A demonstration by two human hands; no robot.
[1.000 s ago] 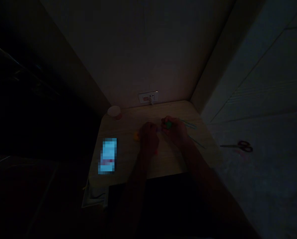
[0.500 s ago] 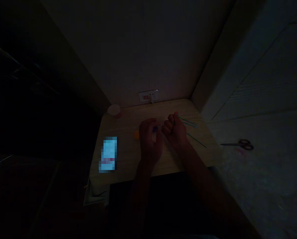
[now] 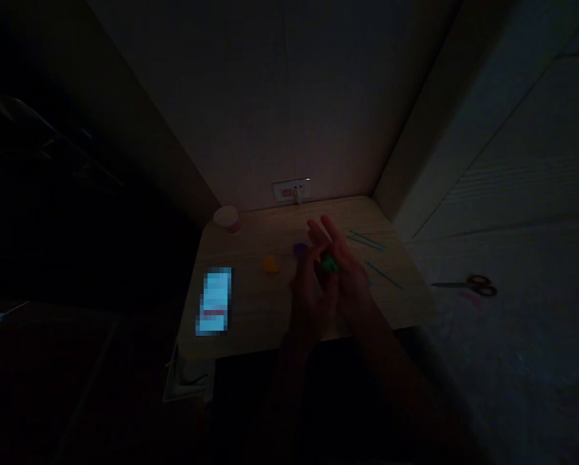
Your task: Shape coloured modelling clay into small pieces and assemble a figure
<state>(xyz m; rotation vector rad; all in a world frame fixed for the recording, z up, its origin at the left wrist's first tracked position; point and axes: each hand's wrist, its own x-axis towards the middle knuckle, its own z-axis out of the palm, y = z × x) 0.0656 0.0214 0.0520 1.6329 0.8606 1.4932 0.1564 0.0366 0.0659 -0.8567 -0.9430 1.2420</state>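
Note:
A small green lump [image 3: 329, 263], its material too dim to make out, sits between my two hands. My left hand [image 3: 313, 284] has its fingers curled round the lump's near and left side. Behind the lump is my right hand [image 3: 348, 268], its palm against it and its fingers stretched out and up. A purple lump [image 3: 300, 250] lies on the table just past my left hand, partly covered by it. Farther left rests an orange lump [image 3: 271, 264]. Thin blue-green sticks [image 3: 367, 241] lie to the right of my right hand.
On the small wooden table [image 3: 251, 329] are a lit phone [image 3: 215, 302] at left and a pale cup [image 3: 227, 218] at the back left corner. A wall socket [image 3: 289, 190] with a plug is behind. Scissors [image 3: 468, 285] lie beyond the table's right edge. The room is very dark.
My right hand has gone from a fist to stretched fingers, baring the green lump. My left hand has moved right to meet it, uncovering the orange lump.

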